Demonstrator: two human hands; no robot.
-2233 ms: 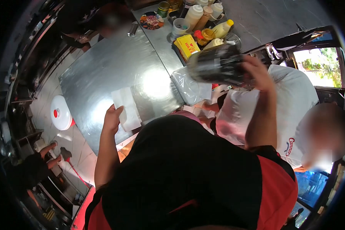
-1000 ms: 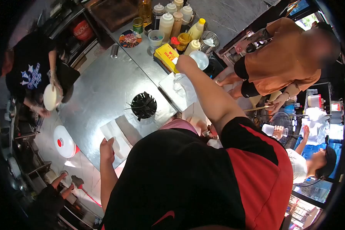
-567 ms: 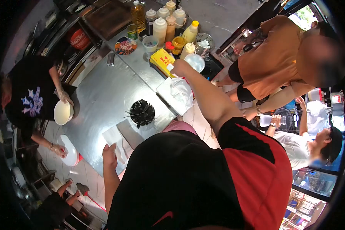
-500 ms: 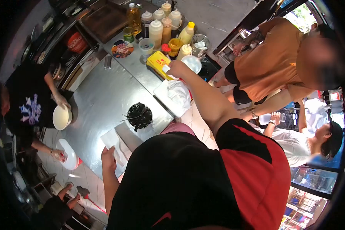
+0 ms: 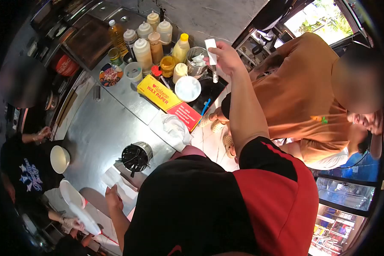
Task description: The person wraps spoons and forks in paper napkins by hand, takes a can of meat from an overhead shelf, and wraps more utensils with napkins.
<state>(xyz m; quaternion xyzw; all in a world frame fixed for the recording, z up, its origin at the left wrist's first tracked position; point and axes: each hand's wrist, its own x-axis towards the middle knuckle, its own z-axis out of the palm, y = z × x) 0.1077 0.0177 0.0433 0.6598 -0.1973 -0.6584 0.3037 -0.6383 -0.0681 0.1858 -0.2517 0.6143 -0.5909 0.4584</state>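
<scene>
My right hand [image 5: 229,59] is raised beside the perforated metal holder [image 5: 196,54], pinching a small white paper-wrapped bundle [image 5: 210,50]. A shiny metal end, like cutlery, shows just below it. White wrapped pieces stand in the holder. At the counter's near edge my left hand [image 5: 114,199] is curled, thumb up, by white paper napkins [image 5: 117,181]; what it grips, if anything, is hidden. Between my hands stands a metal canister [image 5: 146,150] full of dark-handled utensils.
A yellow and red wax paper box [image 5: 160,92], a white tub [image 5: 187,88] and several squeeze bottles [image 5: 142,53] crowd the counter's far side. A white plastic bag [image 5: 173,128] lies nearby. Co-workers stand left with a cream bowl [image 5: 60,159]; a person in orange [image 5: 294,94] is right.
My right hand has moved up from beside the wax paper box to the perforated holder, carrying the white bundle. My left hand stays by the napkins. The left co-worker's hand has left the cream bowl.
</scene>
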